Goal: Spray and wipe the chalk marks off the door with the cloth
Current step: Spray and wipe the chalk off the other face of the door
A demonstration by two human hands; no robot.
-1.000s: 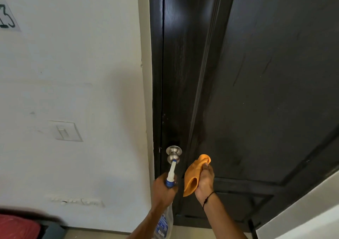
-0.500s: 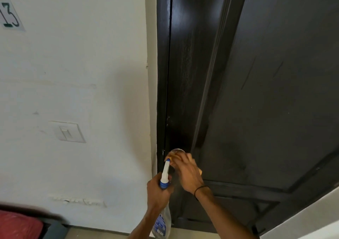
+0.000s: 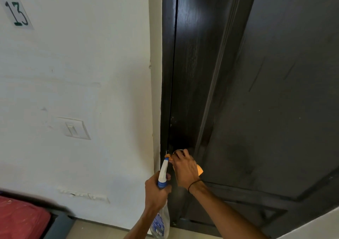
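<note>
A dark brown door fills the right half of the view, with faint thin scratch-like marks high on its panel. My left hand grips the neck of a clear spray bottle with a white and blue nozzle pointing up toward the door's edge. My right hand is wrapped over the door knob, which is almost wholly hidden. It holds an orange cloth that peeks out on both sides of the hand.
A white wall lies left of the door frame, with a light switch and a paper label reading 13. A red cushion on a grey base sits at the bottom left.
My right hand moved left from the door panel onto the knob, carrying the orange cloth and covering the knob. The left hand with the bottle stayed close by.
</note>
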